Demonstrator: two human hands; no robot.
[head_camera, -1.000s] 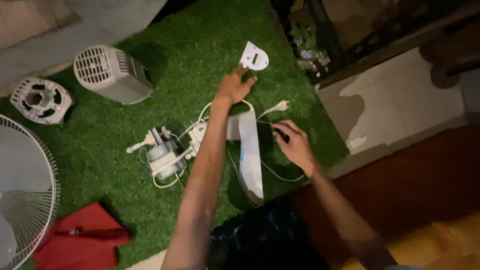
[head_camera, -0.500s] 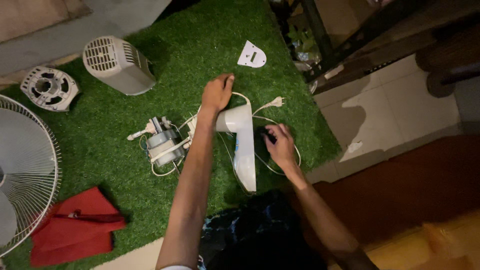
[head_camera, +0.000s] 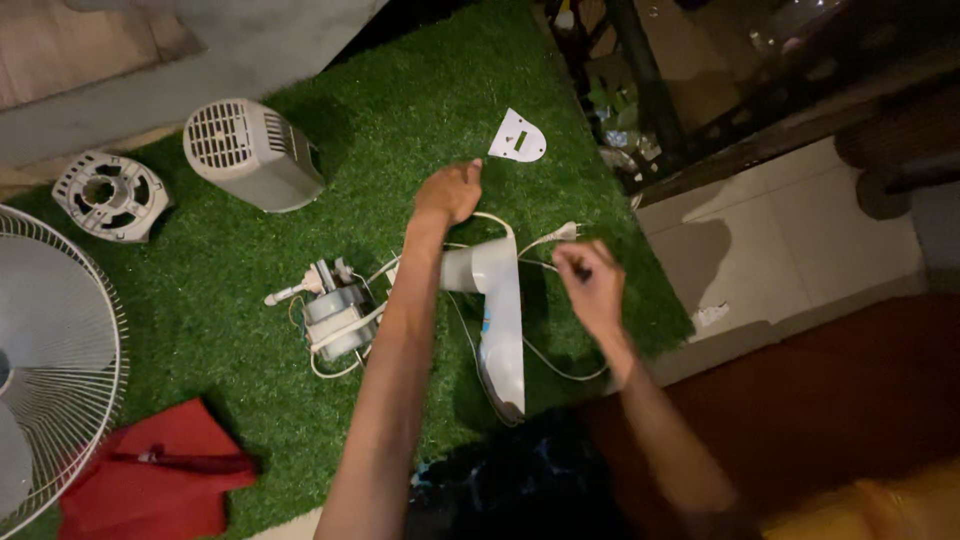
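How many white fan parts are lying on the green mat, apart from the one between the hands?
4: a housing at upper left, a round vented cover left of it, a small flat plate at top, and the wire guard at the left edge. Others may be hidden.

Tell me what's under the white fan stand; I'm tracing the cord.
Green turf and loops of white cord lie under the stand; where the cord runs beneath it is hidden.

On the green turf lie 1 white fan neck housing (head_camera: 497, 320), 1 bare fan motor (head_camera: 335, 318), 1 white ribbed motor cover (head_camera: 252, 153) and 1 round vented back plate (head_camera: 109, 193). There is also 1 wire fan guard (head_camera: 50, 350), 1 small white flat plate (head_camera: 518, 137), 1 white plug (head_camera: 566, 232) and 1 red cloth (head_camera: 160, 475). 2 hands show, 1 left hand (head_camera: 450, 192) and 1 right hand (head_camera: 592, 285).
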